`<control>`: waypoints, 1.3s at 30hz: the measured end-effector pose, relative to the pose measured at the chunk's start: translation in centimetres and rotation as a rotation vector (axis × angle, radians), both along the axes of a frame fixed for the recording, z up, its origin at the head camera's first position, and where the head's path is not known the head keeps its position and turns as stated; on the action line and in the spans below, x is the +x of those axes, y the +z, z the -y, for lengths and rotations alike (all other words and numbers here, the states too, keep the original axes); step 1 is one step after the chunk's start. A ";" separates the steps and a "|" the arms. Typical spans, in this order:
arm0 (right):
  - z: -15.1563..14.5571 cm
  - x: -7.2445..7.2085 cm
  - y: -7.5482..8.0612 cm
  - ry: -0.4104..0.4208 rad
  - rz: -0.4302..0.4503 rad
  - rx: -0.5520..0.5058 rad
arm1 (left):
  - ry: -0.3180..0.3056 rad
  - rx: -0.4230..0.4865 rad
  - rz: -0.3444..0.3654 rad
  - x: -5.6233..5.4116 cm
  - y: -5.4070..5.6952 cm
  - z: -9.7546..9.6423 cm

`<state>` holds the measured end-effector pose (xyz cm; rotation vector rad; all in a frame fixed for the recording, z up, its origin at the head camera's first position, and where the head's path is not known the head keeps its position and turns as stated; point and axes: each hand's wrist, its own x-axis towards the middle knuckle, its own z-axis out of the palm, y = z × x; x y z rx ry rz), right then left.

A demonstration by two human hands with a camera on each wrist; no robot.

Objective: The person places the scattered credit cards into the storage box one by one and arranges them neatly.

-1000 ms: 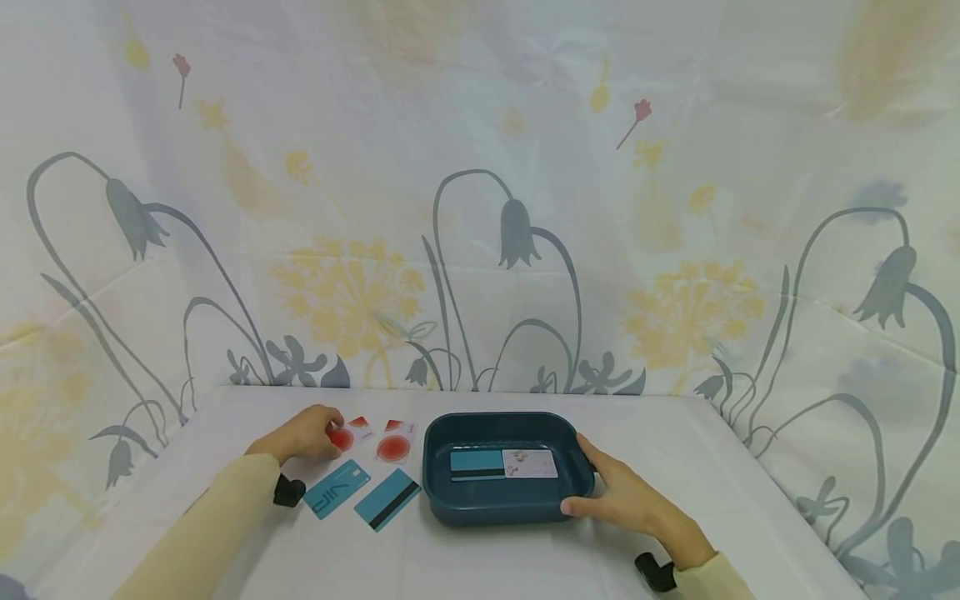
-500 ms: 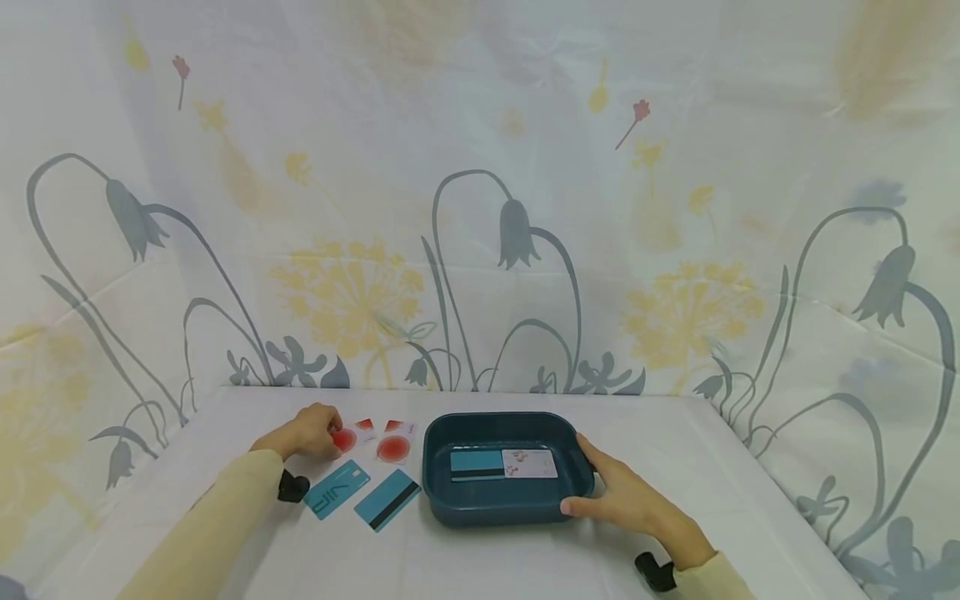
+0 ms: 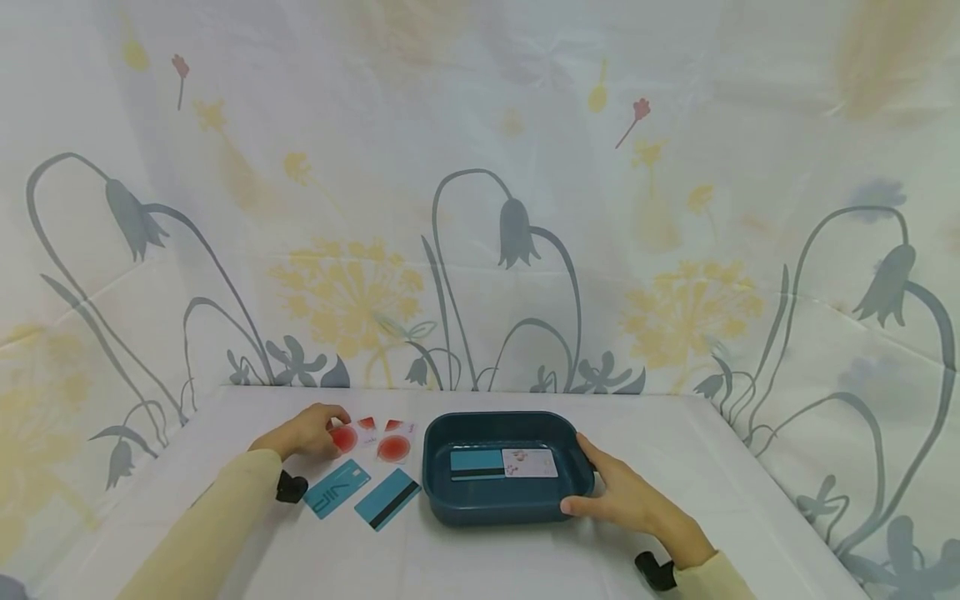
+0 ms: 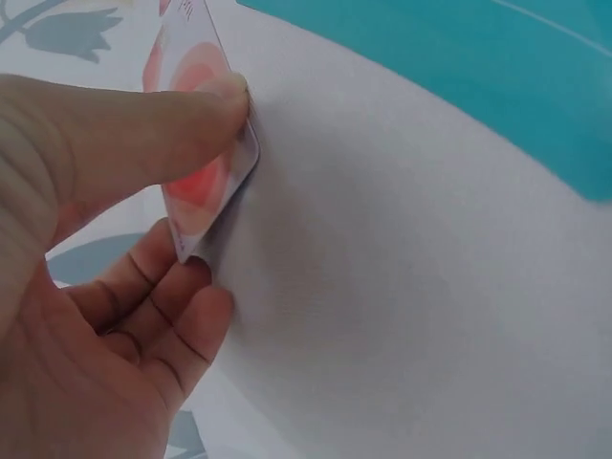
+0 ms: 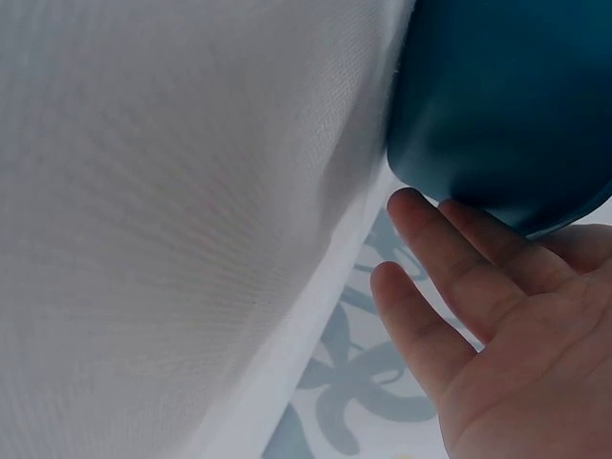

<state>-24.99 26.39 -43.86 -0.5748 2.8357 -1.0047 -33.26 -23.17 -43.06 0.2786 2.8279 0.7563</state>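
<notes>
In the head view my left hand [image 3: 311, 429] is at the left of the table, pinching a white card with a red circle [image 3: 344, 438]. The left wrist view shows the thumb pressed on the printed face of this card [image 4: 201, 196], which stands tilted, with fingers behind and below it. My right hand [image 3: 626, 496] holds the right end of a dark teal box [image 3: 502, 514], thumb at the front wall and index finger at the far corner. In the right wrist view, fairly straight fingers lie against the box's wall [image 5: 507, 105]; the little finger stands apart from it.
Beside the left hand lie another red-circle card [image 3: 393, 448], a blue card with lettering [image 3: 337, 490] and a blue card with a black stripe [image 3: 387, 500]. Inside the box are a striped blue card [image 3: 477, 463] and a white patterned card [image 3: 530, 463]. A flowered cloth [image 3: 480, 250] hangs behind the table.
My left hand and the red-circle card in it have shifted slightly, with a little more of the card's right side showing. The right hand and the box have stayed in place.
</notes>
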 end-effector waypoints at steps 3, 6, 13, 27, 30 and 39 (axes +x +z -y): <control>0.0 0.0 0.0 0.000 0.000 0.004 | 0.008 0.011 -0.017 0.0 -0.3 0.2; 0.0 0.0 0.0 -0.002 0.000 0.009 | 0.009 0.016 -0.042 0.1 -0.4 0.4; 0.0 0.0 0.1 -0.012 -0.001 0.011 | 0.009 0.039 -0.063 0.4 -0.2 0.4; 0.1 0.2 0.2 -0.030 0.020 0.034 | -0.050 0.090 -0.169 1.1 -0.3 1.2; 0.0 0.2 0.2 -0.029 0.015 0.038 | -0.027 0.096 -0.146 1.1 -0.4 1.3; 0.0 0.1 0.1 -0.021 0.010 0.036 | 0.012 0.196 -0.087 1.7 -0.2 1.3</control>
